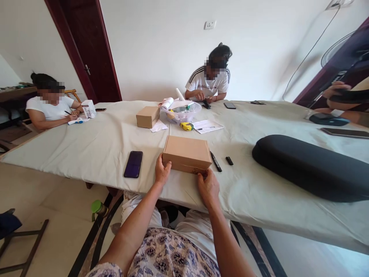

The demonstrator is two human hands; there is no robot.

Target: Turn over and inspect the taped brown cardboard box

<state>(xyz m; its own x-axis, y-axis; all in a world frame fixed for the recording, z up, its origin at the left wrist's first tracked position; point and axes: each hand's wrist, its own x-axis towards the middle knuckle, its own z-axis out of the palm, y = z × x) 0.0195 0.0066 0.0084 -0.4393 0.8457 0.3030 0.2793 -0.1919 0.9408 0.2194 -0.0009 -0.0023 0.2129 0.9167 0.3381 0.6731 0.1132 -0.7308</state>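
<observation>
A closed brown cardboard box [187, 150] sits on the cloth-covered table right in front of me. My left hand [163, 169] grips its near left corner, thumb on the front face. At the near right corner, my right hand [208, 186] holds the box too, its fingertips partly hidden by the hand and the box edge. Just right of the box lies a black marker [215, 161], with its separate black cap [229, 161] beside it. To the left, a dark smartphone [133, 164] rests flat.
Farther back stand a smaller cardboard box [147, 117] and a clear plastic basin [190, 114] of items, with a yellow tape measure [186, 126] and paper [211, 127] near it. A long black case [305, 167] lies at right. Several other people sit around the table [95, 150].
</observation>
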